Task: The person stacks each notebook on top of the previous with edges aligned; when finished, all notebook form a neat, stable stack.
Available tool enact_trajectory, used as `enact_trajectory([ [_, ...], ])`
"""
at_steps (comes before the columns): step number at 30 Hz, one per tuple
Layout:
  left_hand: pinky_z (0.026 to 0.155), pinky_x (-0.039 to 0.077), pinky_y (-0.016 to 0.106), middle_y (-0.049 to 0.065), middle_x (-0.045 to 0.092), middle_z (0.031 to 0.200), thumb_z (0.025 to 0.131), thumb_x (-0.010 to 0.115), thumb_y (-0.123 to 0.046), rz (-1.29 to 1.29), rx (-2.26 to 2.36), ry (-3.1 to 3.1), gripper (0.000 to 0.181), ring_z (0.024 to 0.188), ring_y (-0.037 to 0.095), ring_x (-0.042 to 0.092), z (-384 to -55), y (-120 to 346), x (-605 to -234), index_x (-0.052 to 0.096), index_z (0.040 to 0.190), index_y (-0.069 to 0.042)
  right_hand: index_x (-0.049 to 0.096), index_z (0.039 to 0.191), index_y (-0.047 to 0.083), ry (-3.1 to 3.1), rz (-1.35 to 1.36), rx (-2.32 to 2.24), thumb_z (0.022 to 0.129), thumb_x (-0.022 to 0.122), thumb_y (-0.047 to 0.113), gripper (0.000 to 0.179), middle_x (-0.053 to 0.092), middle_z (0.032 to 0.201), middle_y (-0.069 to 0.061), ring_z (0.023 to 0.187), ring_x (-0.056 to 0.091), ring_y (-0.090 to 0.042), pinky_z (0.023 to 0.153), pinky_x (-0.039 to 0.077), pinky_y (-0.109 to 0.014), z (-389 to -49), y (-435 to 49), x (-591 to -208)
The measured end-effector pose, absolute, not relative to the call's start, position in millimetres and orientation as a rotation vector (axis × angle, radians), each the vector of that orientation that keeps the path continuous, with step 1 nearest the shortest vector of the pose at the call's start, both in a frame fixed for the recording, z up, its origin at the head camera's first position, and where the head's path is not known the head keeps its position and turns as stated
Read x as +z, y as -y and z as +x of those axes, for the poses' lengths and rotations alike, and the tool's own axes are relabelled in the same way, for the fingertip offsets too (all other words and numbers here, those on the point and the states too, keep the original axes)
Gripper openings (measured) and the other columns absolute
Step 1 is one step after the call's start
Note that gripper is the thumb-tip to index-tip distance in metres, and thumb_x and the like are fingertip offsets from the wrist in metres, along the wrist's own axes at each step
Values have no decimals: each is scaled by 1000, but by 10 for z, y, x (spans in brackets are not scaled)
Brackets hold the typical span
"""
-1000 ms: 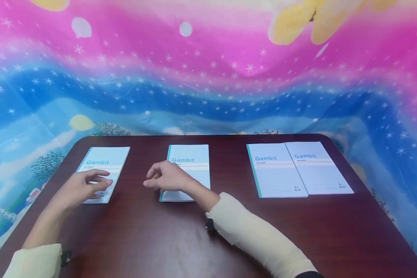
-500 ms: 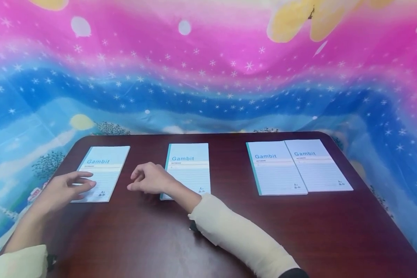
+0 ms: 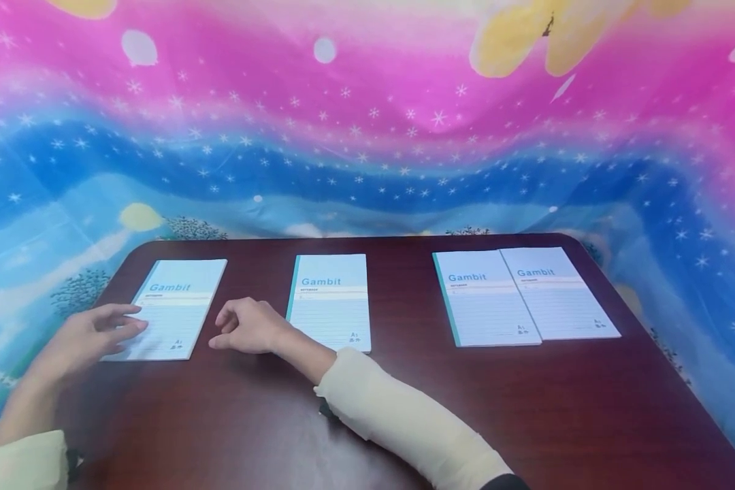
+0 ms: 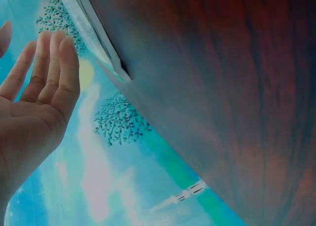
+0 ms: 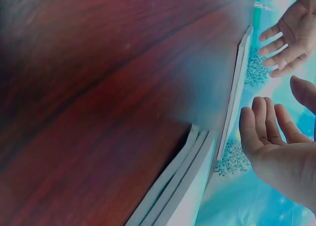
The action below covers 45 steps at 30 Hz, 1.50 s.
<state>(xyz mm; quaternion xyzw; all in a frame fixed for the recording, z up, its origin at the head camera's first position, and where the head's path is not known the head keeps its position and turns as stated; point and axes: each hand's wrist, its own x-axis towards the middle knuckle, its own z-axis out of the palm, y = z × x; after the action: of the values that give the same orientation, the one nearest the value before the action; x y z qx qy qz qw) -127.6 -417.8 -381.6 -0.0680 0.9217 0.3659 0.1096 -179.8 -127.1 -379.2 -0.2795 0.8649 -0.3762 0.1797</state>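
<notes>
My left hand [image 3: 88, 337] is above the lower left part of the left notebook [image 3: 180, 306], which has a pale cover marked "Gambit". In the left wrist view its fingers [image 4: 43, 73] are nearly straight, and nothing is held. Between the left and middle notebooks hovers my right hand [image 3: 248, 330], its fingers loosely bent and holding nothing. The middle notebook [image 3: 331, 306] lies just beyond the right wrist. In the right wrist view, layered page edges [image 5: 180, 171] show at one pile, and both hands are raised off the table.
On the right, two more notebooks lie side by side, one with a green spine [image 3: 486, 306] and one [image 3: 557, 292] touching it. A dark wooden table [image 3: 404, 408] bears everything. A colourful printed cloth [image 3: 367, 136] hangs behind and around it.
Both hands have drifted left and slightly toward the person. The right hand has moved off the middle notebook, uncovering its face. The notebooks have not moved.
</notes>
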Motion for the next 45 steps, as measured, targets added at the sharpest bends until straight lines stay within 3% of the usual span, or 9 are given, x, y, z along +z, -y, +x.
enact_trajectory([
  [3,81,53,61,41,46,140,101,60,-47,-200,1058,-2710,78,105,46,66,-1281,4212,-3819,36,150,9,70,108,18,-2459,-798,-1042,88,81,30,26,67,90,16,85,59,2,74,47,-16,-1783,1326,-3802],
  [10,73,57,40,38,55,131,98,67,-43,-208,1038,-2782,79,101,43,67,-1296,4317,-3861,37,147,12,69,109,20,-2442,-792,-1027,87,82,30,28,67,95,15,89,59,2,78,47,-16,-1811,1441,-3834],
  [15,78,55,48,38,55,131,98,67,-42,-224,1051,-2774,79,102,45,66,-1292,4381,-3888,37,146,14,69,107,22,-2441,-767,-1027,86,83,29,27,66,93,17,89,59,2,77,47,-16,-1840,1517,-3875],
  [24,79,50,60,40,54,131,98,66,-46,-300,1014,-2782,82,117,57,49,-1266,4470,-3926,37,145,15,70,104,23,-2487,-732,-939,85,84,32,25,64,91,17,85,57,2,75,46,-16,-1822,1640,-3913],
  [30,80,52,57,38,56,129,98,66,-46,-312,1008,-2751,82,112,53,55,-1272,4553,-3956,37,144,15,71,116,25,-2492,-787,-868,88,80,35,31,64,96,18,90,57,3,77,47,-15,-1779,1719,-3964],
  [36,81,55,56,37,59,125,99,66,-40,-256,954,-2738,77,105,47,63,-1310,4587,-3966,37,142,17,67,134,28,-2544,-861,-683,95,72,38,41,66,113,17,105,57,4,86,45,-13,-1786,1765,-4029],
  [42,84,55,58,42,50,133,99,67,-41,-278,962,-2678,81,105,45,65,-1341,4600,-3953,35,143,19,61,142,27,-2559,-961,-536,98,67,39,46,65,127,16,118,55,4,97,42,-11,-1799,1806,-4051],
  [45,85,56,55,44,47,134,98,68,-37,-282,982,-2663,80,104,44,66,-1352,4608,-3969,34,142,20,59,143,26,-2557,-1003,-496,99,67,38,47,63,129,16,114,54,5,94,41,-11,-1796,1820,-4051],
])
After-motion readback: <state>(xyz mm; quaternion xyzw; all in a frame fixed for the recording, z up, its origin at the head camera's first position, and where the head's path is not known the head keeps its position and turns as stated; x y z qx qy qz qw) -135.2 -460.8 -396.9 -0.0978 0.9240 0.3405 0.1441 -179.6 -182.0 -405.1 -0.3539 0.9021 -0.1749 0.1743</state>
